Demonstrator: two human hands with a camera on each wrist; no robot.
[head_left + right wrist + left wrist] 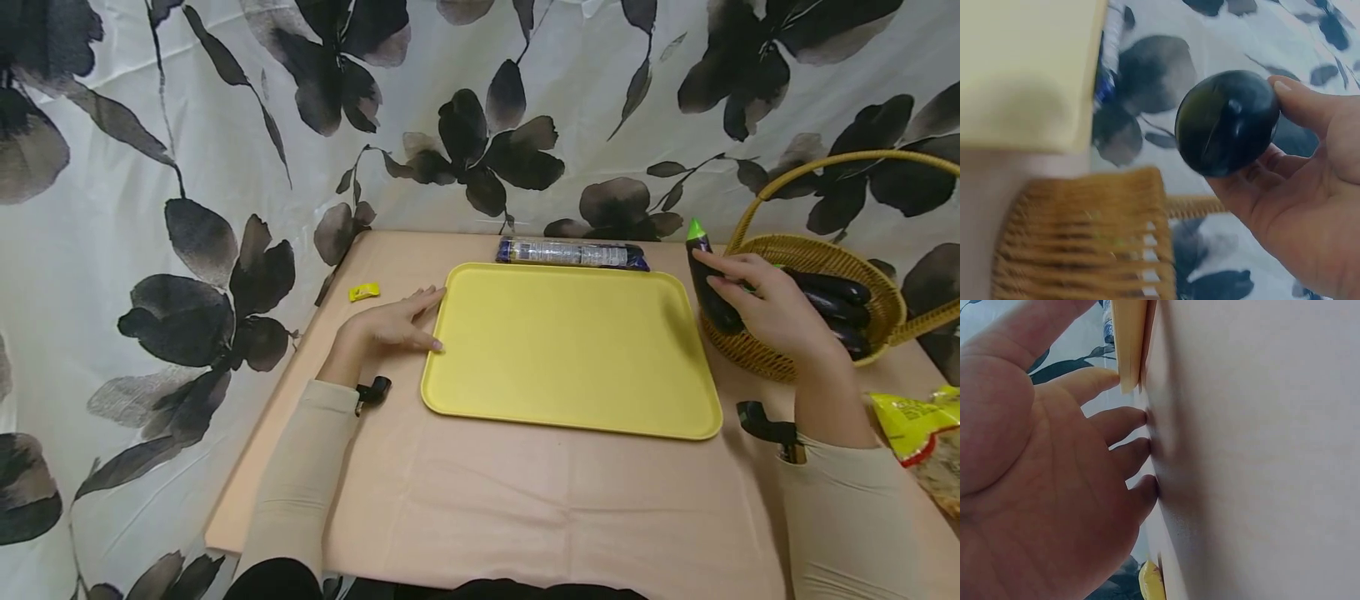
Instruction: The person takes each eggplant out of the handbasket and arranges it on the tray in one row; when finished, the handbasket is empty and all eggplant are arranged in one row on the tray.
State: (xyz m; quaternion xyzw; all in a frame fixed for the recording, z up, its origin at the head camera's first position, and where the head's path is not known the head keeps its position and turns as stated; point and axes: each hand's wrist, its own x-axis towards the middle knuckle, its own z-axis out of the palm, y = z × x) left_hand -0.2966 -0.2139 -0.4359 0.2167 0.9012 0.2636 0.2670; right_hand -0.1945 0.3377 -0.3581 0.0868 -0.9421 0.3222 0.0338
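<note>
A dark eggplant (pixel 711 287) with a bright green tip is gripped by my right hand (pixel 780 308) above the left rim of a wicker basket (pixel 757 354). The right wrist view shows the rounded end of this eggplant (pixel 1227 124) between thumb and fingers. More eggplants (pixel 836 300) lie inside the basket. At the left edge of a yellow tray (pixel 570 350), my left hand (pixel 386 323) rests with fingers spread, thumb touching the rim. In the left wrist view, fingertips (pixel 1141 417) of that hand meet the tabletop.
Behind the tray lies a long dark-blue packet (pixel 572 252). A small yellow wrapped piece (pixel 364 292) sits at the left of the table (pixel 525 500). A yellow and red bag (pixel 926 433) is at the right edge. The basket's tall handle (pixel 832 158) arches up near the floral curtain (pixel 480 142).
</note>
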